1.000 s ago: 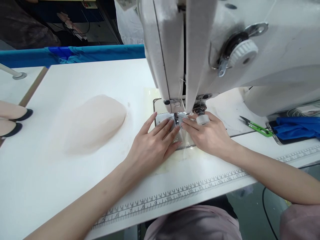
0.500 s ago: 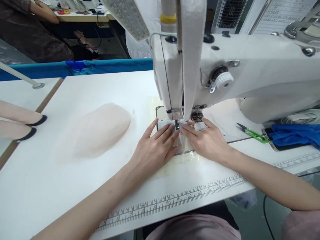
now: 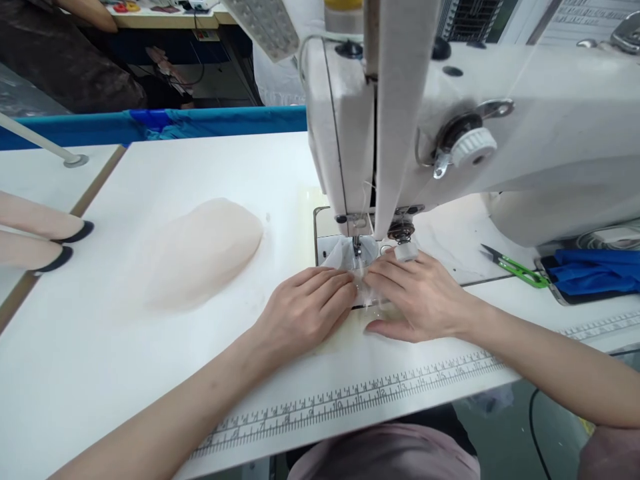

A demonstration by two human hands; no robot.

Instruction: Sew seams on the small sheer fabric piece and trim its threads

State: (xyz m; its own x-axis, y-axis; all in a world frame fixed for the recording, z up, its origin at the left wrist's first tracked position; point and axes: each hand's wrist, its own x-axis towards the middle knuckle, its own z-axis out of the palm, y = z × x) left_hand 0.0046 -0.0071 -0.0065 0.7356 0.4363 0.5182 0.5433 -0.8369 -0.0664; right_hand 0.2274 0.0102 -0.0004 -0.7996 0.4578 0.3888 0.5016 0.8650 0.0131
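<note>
**A:** How do the arms lie?

**B:** Both forearms are bare and run from the near edge of the white table (image 3: pixel 150 167) toward the sewing machine (image 3: pixel 450 133). The left forearm enters from the near left and crosses diagonally; the right forearm enters from the near right. Both hands rest palm down, knuckles up, just in front of the needle (image 3: pixel 357 245).

**A:** And the left hand's fingers?

**B:** The left hand (image 3: pixel 305 310) has its fingers curled and bunched close together, tips pressing on a piece of sheer white fabric (image 3: pixel 350 257) that lies on the machine bed under the presser foot. Whether they pinch the fabric or merely press it cannot be told.

**A:** The right hand?

**B:** The right hand (image 3: pixel 420 297) lies flatter, fingers slightly spread and pointing left, tips on the same fabric and nearly touching the left fingertips. The thumb stretches along the near side, flat on the table.

**A:** What surrounds them?

**B:** A pale pink fabric mound (image 3: pixel 200 253) lies to the left, well apart from the hands. Green-handled thread snips (image 3: pixel 515 267) rest to the right, beside blue cloth (image 3: pixel 595 270). A printed ruler strip (image 3: pixel 350 400) follows the near table edge.
</note>
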